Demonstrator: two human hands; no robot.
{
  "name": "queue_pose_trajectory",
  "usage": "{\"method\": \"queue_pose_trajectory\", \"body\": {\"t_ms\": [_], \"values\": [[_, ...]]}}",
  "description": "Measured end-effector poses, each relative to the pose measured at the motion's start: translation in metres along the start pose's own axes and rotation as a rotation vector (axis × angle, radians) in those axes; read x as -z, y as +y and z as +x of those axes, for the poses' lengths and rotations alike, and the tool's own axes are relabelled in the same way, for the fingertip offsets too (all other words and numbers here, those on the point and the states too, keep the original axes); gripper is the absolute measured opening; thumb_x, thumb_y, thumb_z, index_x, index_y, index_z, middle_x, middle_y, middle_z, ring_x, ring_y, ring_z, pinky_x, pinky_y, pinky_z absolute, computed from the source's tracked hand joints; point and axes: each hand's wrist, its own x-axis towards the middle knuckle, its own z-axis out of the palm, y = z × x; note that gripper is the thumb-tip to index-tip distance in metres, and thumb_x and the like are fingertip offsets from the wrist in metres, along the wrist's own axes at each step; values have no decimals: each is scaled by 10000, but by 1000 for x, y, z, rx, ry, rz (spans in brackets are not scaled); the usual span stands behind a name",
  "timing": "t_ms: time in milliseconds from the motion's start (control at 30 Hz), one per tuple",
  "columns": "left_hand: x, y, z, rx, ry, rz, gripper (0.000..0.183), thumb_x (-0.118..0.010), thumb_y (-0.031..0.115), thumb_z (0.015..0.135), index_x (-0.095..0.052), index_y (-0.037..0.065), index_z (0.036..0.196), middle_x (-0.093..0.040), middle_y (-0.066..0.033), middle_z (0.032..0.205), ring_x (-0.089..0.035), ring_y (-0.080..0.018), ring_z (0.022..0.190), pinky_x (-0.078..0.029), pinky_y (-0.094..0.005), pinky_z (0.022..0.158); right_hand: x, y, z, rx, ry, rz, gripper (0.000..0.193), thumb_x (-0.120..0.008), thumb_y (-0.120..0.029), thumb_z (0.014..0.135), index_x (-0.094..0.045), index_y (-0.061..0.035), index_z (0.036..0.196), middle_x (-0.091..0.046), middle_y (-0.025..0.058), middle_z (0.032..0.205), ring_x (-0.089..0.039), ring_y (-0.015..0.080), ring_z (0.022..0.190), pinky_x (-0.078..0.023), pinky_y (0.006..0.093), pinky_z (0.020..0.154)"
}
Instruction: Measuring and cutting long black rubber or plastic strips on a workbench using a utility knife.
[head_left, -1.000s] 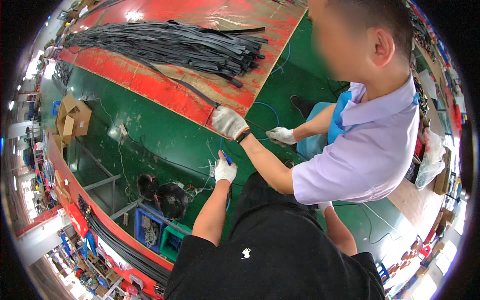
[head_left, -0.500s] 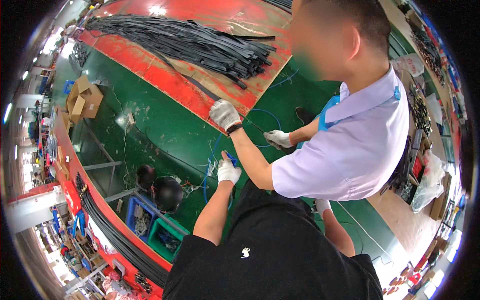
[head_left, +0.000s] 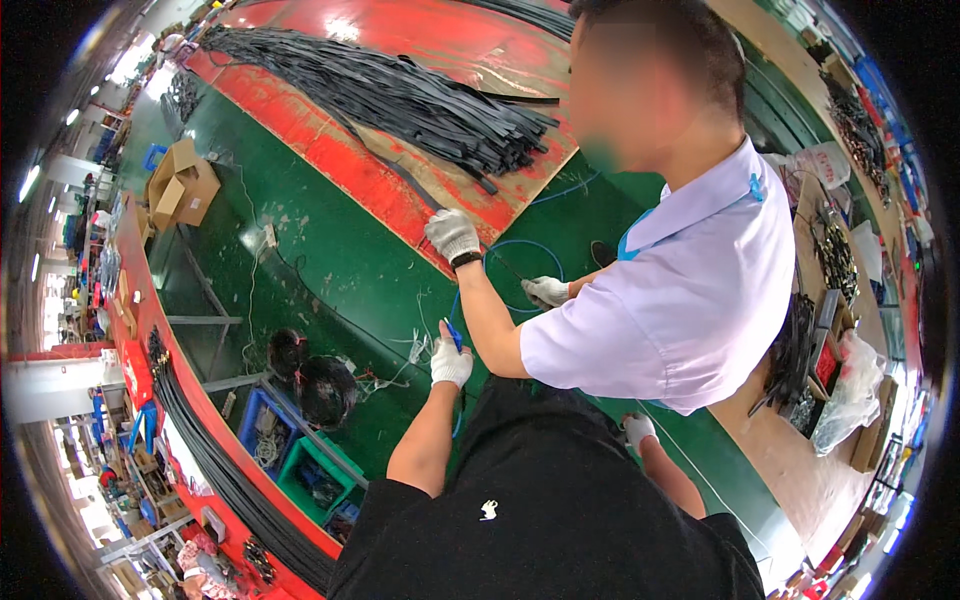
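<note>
My left hand (head_left: 452,364), in a white glove, is raised in front of my body. Its fingers are closed on a small blue tool (head_left: 453,335); what kind of tool cannot be made out. Low beside my right side is my gloved right hand (head_left: 638,430), its fingers too hidden to read. Just ahead, a co-worker's gloved hand (head_left: 453,236) grips a long black strip (head_left: 405,180) at the corner of the red table. The other gloved hand (head_left: 547,292) of that co-worker is near the strip's near end.
A large bundle of black strips (head_left: 390,95) lies on the red table (head_left: 300,125). The co-worker (head_left: 660,290) stands close at my right front. Blue hose (head_left: 520,243), black coils (head_left: 325,388), a green crate (head_left: 315,475) and a cardboard box (head_left: 183,190) are around the green floor.
The view has shifted slightly. My left hand stays closed on the blue tool, now turned more upright. The co-worker's rear hand appears slightly lower, and that person leans a little to the left.
</note>
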Motion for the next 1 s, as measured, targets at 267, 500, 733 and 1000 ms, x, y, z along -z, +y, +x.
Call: {"method": "queue_pose_trajectory", "body": {"t_ms": [267,500,733,1000], "values": [[-21,-30,13,-16,53,-92,970,-659,258,902,-134,118,1705,-616,-266,1284,-678,-453,1089,-543,-508,961,-6,-14,-5,-16,-35,40,254,-610,-211,1011,-707,-53,1185,-697,83,910,-663,236,704,-523,405,556],[27,18,13,-44,203,96,897,-652,250,929,-202,86,1687,-620,-269,1241,-673,-451,1056,-544,-521,932,-14,-6,8,63,-40,-31,286,-634,-231,1013,-717,-47,1216,-738,87,1013,-673,209,842,-535,374,708],[39,56,40,-164,197,113,860,-648,251,939,-239,66,1673,-626,-236,1182,-659,-407,1075,-538,-486,947,-7,21,25,35,-20,-88,358,-567,-266,1018,-693,-46,1270,-738,138,1044,-702,283,957,-579,441,857],[19,109,106,107,348,684,634,-497,372,1049,-389,7,1557,-584,-184,1288,-577,-308,1132,-494,-483,973,-13,20,10,76,73,-113,295,-620,-226,1020,-706,-22,1215,-725,95,1004,-669,226,946,-539,386,852]]}}
